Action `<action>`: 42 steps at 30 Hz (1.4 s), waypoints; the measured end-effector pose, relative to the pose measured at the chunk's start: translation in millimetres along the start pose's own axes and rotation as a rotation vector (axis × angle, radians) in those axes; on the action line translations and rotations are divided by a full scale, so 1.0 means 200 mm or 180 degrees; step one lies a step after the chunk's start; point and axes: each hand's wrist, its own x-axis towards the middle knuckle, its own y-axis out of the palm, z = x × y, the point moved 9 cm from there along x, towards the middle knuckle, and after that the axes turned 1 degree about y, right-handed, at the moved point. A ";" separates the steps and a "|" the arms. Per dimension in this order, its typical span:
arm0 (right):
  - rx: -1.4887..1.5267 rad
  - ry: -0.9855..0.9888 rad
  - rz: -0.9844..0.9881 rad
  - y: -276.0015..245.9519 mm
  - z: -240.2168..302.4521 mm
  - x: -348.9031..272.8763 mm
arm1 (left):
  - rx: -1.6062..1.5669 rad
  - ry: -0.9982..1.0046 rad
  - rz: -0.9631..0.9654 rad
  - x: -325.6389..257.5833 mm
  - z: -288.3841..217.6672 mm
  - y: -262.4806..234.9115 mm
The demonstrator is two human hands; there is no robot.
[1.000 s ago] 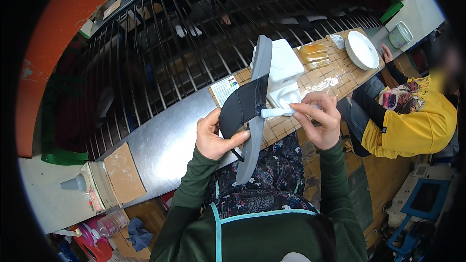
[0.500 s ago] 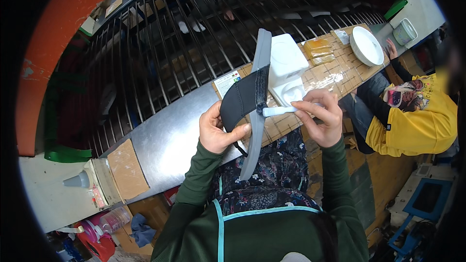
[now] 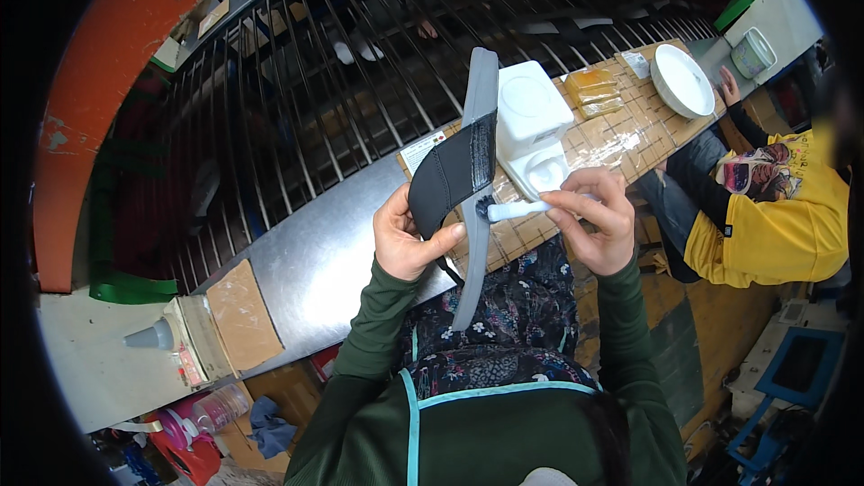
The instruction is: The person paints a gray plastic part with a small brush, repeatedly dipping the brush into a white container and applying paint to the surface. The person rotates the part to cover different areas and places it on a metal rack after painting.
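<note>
A slide sandal (image 3: 477,225) with a grey sole and a wide black strap stands on edge in front of me, its underside turned to the right. My left hand (image 3: 403,238) is closed on it at the strap, with the thumb near the sole's edge. Between the thumb and fingers of my right hand (image 3: 601,227) is a small brush (image 3: 517,211) with a pale handle. Its dark bristles touch the sole edge just below the strap's end. Right behind the sandal is a white plastic dispenser (image 3: 535,106) with a small cup at its front.
Beyond the dispenser lie yellowish blocks (image 3: 594,94) and a white bowl (image 3: 681,81) on a cardboard-covered board (image 3: 621,139). Metal roller bars (image 3: 297,126) run along the far side. A person in a yellow shirt (image 3: 783,216) sits at right. A brown board (image 3: 243,315) lies at left.
The brush tip has moved slightly down along the sole edge, away from the strap's end. The sandal has shifted a little; both hands keep their hold.
</note>
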 end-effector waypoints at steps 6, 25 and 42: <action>0.0074 0.0089 0.0076 0.01 0.01 -0.01 | -0.0167 0.0063 -0.0034 0.01 0.01 -0.01; 0.0074 0.0322 -0.0272 -0.03 0.03 -0.04 | -0.0033 0.0156 -0.0083 0.00 -0.03 0.00; -0.1240 -0.0144 -0.0378 -0.09 0.16 0.01 | 0.0882 0.0350 -0.0039 0.00 -0.09 0.00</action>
